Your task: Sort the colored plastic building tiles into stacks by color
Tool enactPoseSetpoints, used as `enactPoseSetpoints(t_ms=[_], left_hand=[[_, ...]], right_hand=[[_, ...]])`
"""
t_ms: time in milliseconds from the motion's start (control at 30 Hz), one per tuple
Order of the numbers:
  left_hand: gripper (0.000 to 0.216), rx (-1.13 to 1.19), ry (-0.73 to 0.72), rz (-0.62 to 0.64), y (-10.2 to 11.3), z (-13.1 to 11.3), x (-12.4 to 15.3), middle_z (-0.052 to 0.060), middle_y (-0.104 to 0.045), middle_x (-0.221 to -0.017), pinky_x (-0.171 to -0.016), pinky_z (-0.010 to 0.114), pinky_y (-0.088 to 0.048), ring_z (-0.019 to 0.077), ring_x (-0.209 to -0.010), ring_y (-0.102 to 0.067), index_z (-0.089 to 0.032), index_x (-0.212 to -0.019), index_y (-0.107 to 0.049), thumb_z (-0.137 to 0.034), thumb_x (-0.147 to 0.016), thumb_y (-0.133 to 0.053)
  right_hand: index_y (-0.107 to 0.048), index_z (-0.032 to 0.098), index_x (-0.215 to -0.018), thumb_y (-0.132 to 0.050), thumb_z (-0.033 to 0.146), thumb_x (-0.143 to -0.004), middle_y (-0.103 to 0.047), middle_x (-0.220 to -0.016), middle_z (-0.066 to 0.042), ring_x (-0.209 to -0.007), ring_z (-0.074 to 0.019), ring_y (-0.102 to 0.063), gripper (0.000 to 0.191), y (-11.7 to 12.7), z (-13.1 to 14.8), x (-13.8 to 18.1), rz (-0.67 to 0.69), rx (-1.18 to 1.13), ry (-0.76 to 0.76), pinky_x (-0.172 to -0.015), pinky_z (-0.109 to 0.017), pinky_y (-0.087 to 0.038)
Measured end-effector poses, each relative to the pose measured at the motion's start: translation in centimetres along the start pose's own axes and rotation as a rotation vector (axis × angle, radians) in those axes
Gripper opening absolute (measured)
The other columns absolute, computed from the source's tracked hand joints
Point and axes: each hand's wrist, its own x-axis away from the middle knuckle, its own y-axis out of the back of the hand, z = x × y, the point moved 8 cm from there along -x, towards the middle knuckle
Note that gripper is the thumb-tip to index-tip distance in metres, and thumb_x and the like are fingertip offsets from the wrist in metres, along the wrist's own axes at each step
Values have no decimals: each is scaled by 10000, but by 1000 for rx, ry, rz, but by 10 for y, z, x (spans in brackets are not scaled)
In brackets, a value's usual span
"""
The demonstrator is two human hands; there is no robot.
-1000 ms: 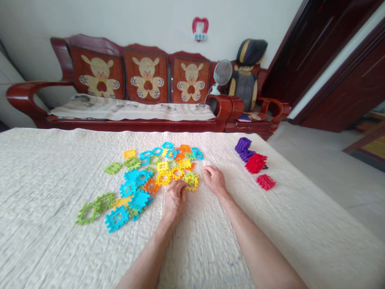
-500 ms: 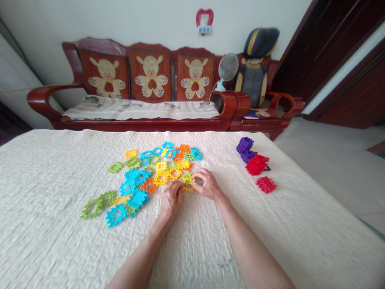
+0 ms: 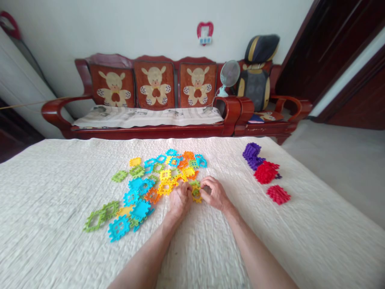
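Cream quilted cover in front of a red wooden sofa, with a loose pile of coloured plastic tiles spread across it.
Your left hand and right hand each close a narrow grip on the yellow-and-green tile cluster, which sits between them at the pile's near right edge. The purple tile stack and red tile stacks lie well apart to your right.

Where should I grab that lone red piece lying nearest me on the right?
Probably from above, pinching two opposite toothed edges of the red piece. It lies flat on the cloth, apart from the other red pile, so every side is free.
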Motion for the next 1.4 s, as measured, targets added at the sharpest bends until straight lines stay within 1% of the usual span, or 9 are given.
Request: enactPoseSetpoints(t_ms=[233, 367, 500, 700, 800, 933, 1000, 1133, 1400], left_hand=[[282, 76, 50, -7, -4, 4, -1, 71, -726, -879, -630, 269, -419, 165, -709, -632, -204, -924, -724, -129, -847, -464], [257, 219, 85, -11, -3, 7, -4, 71, -735, -848, -687, 283, -462, 171, -745, -643, -196, -853, -720, -116, -822, -477], [267, 396, 165, -91, -1, 17, -8, 38, -726, -797, -719, 272, -487, 153, -736, -633, -201, -781, -687, -71, -780, -453], [252, 558, 172, -182, 2, 23, -8, 27, -694, -716, -695, 264, -482, 151, -696, -628, -186, -734, -678, -88, -743, -446], [247, 571, 162, -200, 4, 23, -8, 15, -693, -703, -698, 264, -484, 151, -692, -633, -193, -723, -682, -123, -740, -445], [253, 574, 150, -231, 5, 23, -7, 8, -701, -696, -683, 259, -480, 150, -677, -635, -199, -722, -689, -161, -731, -439], [252, 572, 146, -241, 6, 23, -7, 5, -696, -684, -673, 255, -479, 147, -662, -629, -201, -716, -690, -174, -723, -439], [242, 558, 149, -230, 4, 24, -7, -9, -656, -619, -636, 245, -470, 139, -599, -595, -207, -702, -687, -188, -702, -446], [257, 513, 122, -232, 4, 26, -7, -17, -626, -591, -598, 237, -455, 133, -566, -568, -213, -732, -699, -230, -727, -443]], right_hand=[[-605, 235, -738, -601, 220, -766, -654, -834, -44, -825, -219, -640, 32, 2, 4, -2, 29, 3, 3, -767, -365, -527], [-593, 243, -718, -587, 221, -764, -658, -836, -44, -836, -229, -647, 51, 3, 2, -4, 35, 16, -16, -777, -372, -529], [-599, 241, -707, -578, 255, -796, -674, -853, -50, -841, -230, -659, 92, 4, 2, -3, 44, -6, -29, -755, -356, -532], [-628, 229, -794, -548, 254, -824, -695, -862, -50, -837, -212, -670, 89, 18, -12, -3, -134, 52, -100, -757, -326, -540], [-657, 213, -937, -528, 200, -774, -701, -969, -70, -874, -207, -678, 208, 19, -32, -19, -127, 159, -106, -758, -319, -553], [-641, 171, -1139, -550, 205, -755, -669, -1196, -140, -1152, -269, -626, 397, 20, -57, -49, -131, 328, -38, -1017, -430, -498], [-620, 152, -1207, -561, 217, -766, -641, -1275, -164, -1222, -287, -589, 450, 17, -69, -58, -122, 378, -35, -1068, -457, -464], [-625, 145, -1224, -539, 209, -810, -670, -1248, -159, -1182, -283, -605, 428, 6, -82, -59, -50, 458, -72, -1057, -452, -461], [-656, 148, -1189, -536, 197, -860, -703, -1196, -122, -1121, -248, -621, 353, 3, -73, -59, 1, 524, -117, -1034, -381, -454]])
